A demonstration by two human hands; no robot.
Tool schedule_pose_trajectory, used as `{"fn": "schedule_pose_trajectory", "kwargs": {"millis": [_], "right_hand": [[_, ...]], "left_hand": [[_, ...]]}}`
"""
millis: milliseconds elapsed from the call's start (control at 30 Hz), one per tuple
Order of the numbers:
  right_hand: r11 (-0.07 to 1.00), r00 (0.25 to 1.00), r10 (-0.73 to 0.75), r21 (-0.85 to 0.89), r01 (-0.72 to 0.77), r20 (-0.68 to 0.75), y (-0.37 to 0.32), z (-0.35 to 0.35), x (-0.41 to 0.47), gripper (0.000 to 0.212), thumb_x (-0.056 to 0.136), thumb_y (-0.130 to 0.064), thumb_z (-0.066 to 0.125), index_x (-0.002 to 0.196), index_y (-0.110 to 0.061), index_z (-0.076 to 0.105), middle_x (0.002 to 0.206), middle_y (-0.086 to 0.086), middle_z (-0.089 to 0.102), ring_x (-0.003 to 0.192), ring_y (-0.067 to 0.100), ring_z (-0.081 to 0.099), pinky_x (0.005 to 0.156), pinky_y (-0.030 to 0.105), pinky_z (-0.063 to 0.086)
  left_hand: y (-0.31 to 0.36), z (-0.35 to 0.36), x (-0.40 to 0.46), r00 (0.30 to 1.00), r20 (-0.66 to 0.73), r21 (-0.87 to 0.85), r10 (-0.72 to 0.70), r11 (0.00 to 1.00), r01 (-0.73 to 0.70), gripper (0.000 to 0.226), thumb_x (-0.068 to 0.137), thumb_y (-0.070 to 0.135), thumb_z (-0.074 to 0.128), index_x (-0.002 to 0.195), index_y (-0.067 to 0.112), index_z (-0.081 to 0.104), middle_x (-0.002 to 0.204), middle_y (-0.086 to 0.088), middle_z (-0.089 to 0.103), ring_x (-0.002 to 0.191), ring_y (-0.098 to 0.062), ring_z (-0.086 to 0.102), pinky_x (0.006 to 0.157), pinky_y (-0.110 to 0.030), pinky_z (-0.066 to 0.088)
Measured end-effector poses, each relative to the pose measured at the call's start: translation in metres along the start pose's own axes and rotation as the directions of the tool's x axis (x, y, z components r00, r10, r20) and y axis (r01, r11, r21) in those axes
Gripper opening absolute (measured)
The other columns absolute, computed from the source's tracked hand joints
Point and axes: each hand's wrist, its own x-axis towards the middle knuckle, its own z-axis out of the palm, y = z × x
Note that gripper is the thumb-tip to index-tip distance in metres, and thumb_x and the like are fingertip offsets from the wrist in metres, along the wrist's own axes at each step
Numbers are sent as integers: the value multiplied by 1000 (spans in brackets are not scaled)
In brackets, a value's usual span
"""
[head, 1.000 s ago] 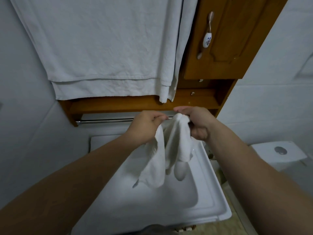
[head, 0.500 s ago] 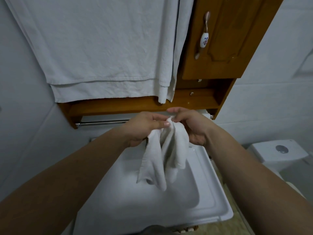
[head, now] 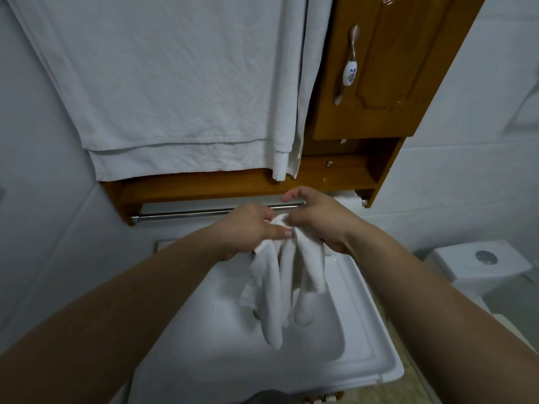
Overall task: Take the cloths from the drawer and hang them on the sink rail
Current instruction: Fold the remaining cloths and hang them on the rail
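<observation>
A small white cloth (head: pixel 280 290) hangs in loose folds over the white sink (head: pixel 361 345). Both hands pinch its top edge close together. My left hand (head: pixel 248 228) grips it from the left, fingers curled. My right hand (head: pixel 318 220) holds it from the right, just in front of the chrome rail (head: pixel 186 214). The rail runs under a wooden shelf (head: pixel 204 185), and its middle is hidden behind my hands. Something white (head: pixel 348 201) sits at the rail's right end. No drawer is in view.
Large white towels (head: pixel 175 83) hang over the shelf above the rail. A wooden cabinet door (head: pixel 388 68) with a ceramic handle (head: pixel 348 74) is at upper right. A white toilet tank (head: pixel 481 263) stands to the right of the sink.
My two hands have drawn together on the cloth's top edge and dropped slightly below the rail. The cloth now hangs more bunched and narrow.
</observation>
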Motion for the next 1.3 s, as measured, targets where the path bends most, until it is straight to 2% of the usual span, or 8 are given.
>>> {"fn": "schedule_pose_trajectory", "kwargs": {"millis": [133, 233, 433, 700, 1000, 1067, 1200, 1300], "right_hand": [[994, 995, -80, -73, 84, 51, 8, 0, -3, 43, 76, -10, 70, 113, -29, 57, 103, 10, 69, 87, 28, 67, 76, 43, 57], [907, 977, -189, -399, 134, -102, 11, 14, -7, 50, 75, -26, 79, 115, -34, 50, 107, -7, 62, 93, 17, 62, 79, 37, 58], [726, 763, -523, -668, 164, -381, 25, 43, -9, 48, 78, -53, 73, 112, -27, 51, 106, -6, 58, 93, 12, 57, 76, 31, 53], [778, 734, -498, -612, 141, -463, 30, 39, 2, 2, 91, -25, 56, 92, -25, 54, 89, -7, 56, 73, 11, 53, 65, 30, 48], [838, 772, -426, -527, 140, -473, 33, 40, 12, 12, 92, -37, 58, 101, -29, 58, 80, -12, 62, 72, 10, 61, 66, 32, 56], [838, 770, -412, -534, 111, -487, 36, 35, 12, 14, 91, -27, 58, 104, -29, 54, 80, -10, 63, 69, 11, 61, 67, 35, 58], [853, 795, -353, -519, 56, -494, 47, 25, 6, 28, 92, -18, 56, 119, -27, 51, 85, -7, 62, 67, 7, 57, 62, 23, 50], [847, 827, -355, -524, 89, -435, 53, 26, -1, 35, 94, -16, 55, 127, -28, 48, 87, -8, 58, 66, 6, 56, 62, 20, 49]], "left_hand": [[-2, -12, 5, 992, -123, -78, -4, 997, -6, 15, 84, 22, 75, 93, 11, 74, 91, -12, 76, 87, -27, 71, 78, -41, 55], [2, -20, 6, 990, -135, -168, -40, 986, 17, 16, 89, 19, 69, 100, 9, 74, 93, -12, 76, 92, -31, 72, 88, -52, 56], [12, -19, 8, 992, -120, -149, -48, 988, 30, 17, 90, 22, 66, 100, 12, 75, 93, -10, 76, 93, -29, 72, 88, -48, 57], [16, -24, 7, 988, -154, -120, -19, 993, 0, 40, 63, 41, 81, 89, 12, 76, 95, -17, 74, 99, -40, 68, 89, -62, 51], [22, -21, 10, 987, -159, -75, 2, 997, -14, 20, 82, 29, 77, 89, 11, 75, 90, -11, 75, 92, -33, 71, 85, -51, 56], [20, -26, 12, 982, -188, -77, -21, 997, 7, 26, 82, 29, 77, 90, 5, 72, 90, -14, 74, 90, -34, 71, 79, -44, 57], [12, -41, 15, 971, -226, -115, -76, 992, 51, 40, 76, 31, 79, 93, -3, 68, 93, -15, 74, 92, -35, 71, 87, -51, 55], [7, -43, 17, 965, -247, -99, -83, 993, 60, 47, 76, 33, 79, 92, -7, 62, 89, -17, 70, 80, -28, 65, 71, -41, 54]]}}
